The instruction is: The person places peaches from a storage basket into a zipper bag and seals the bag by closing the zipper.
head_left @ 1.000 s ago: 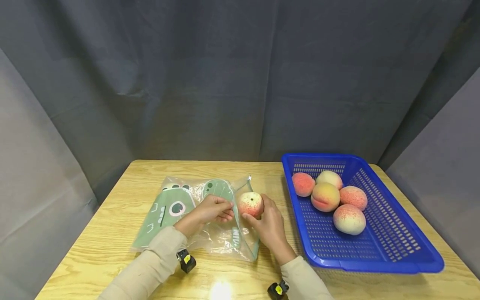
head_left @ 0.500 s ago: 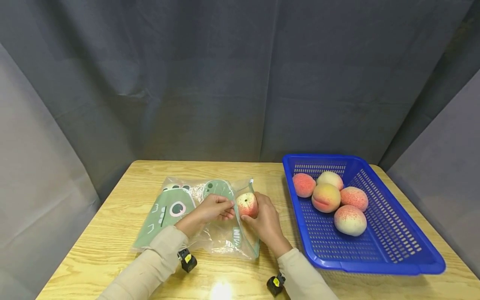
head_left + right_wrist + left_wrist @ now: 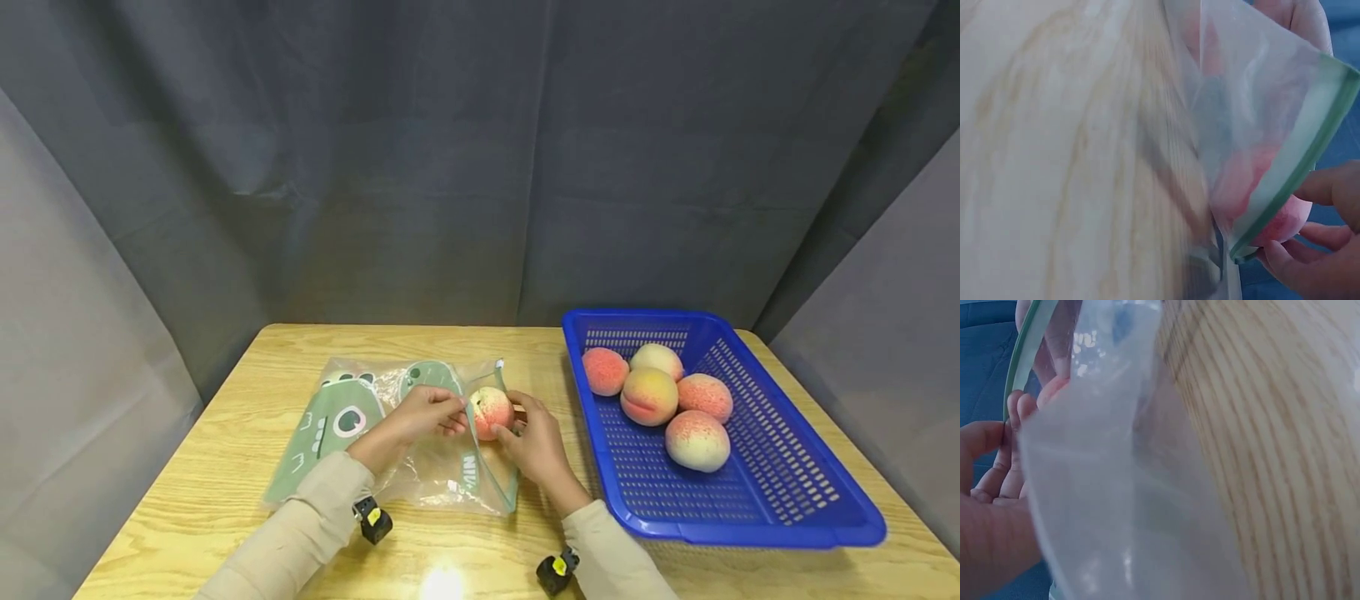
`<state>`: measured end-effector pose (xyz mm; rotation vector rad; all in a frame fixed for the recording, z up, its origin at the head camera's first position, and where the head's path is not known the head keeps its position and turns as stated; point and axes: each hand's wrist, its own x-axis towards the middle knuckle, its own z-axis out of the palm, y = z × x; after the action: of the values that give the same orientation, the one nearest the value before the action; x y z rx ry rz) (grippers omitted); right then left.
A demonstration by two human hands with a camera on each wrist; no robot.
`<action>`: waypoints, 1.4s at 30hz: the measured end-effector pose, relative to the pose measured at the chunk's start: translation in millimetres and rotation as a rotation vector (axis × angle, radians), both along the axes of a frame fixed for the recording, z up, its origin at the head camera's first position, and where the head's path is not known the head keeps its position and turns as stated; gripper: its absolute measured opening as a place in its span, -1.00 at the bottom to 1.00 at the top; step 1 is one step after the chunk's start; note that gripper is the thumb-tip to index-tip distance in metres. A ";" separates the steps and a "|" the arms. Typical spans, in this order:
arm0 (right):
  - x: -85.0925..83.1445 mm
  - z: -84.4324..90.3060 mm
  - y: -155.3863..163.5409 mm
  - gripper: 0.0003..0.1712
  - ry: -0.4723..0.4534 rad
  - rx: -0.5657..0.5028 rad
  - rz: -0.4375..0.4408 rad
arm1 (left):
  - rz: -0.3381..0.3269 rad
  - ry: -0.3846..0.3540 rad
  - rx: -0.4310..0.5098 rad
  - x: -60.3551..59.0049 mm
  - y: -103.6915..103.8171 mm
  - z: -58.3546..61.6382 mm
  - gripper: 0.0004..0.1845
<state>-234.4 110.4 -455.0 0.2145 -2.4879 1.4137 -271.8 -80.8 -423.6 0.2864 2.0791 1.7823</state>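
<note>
A clear zip bag [image 3: 330, 429] with a green cartoon monster print lies on the table, its mouth facing right. My left hand [image 3: 429, 412] pinches the upper lip of that mouth between thumb and fingers, holding it raised. In the mouth sits a red-and-cream peach [image 3: 492, 413], its dark stem spot turned left. My right hand [image 3: 538, 437] holds the peach from the right, thumb below and fingers behind. Through the clear film in the right wrist view, part of the peach [image 3: 1244, 178] shows inside the green zip edge [image 3: 1297, 178], with the fingertips right at this edge.
On the right of the wooden table [image 3: 225, 417] stands a blue plastic basket [image 3: 750, 508]. Several peaches [image 3: 649, 396] lie grouped in its back half. Its left rim is close to my right hand. A dark curtain [image 3: 420, 167] hangs behind the table.
The peach has moved slightly left into the bag's mouth and rolled, its stem spot turning left. My right hand followed it, its fingers loosening a little. My left hand has barely moved.
</note>
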 end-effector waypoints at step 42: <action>39.3 93.9 4.1 -0.33 0.015 -0.038 0.059 | -0.025 0.001 0.003 -0.6 -1.7 -2.0 -0.74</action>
<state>-195.1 114.5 -361.1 0.2921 -2.4595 1.4757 -272.4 -82.6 -425.6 0.3124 2.0652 1.7712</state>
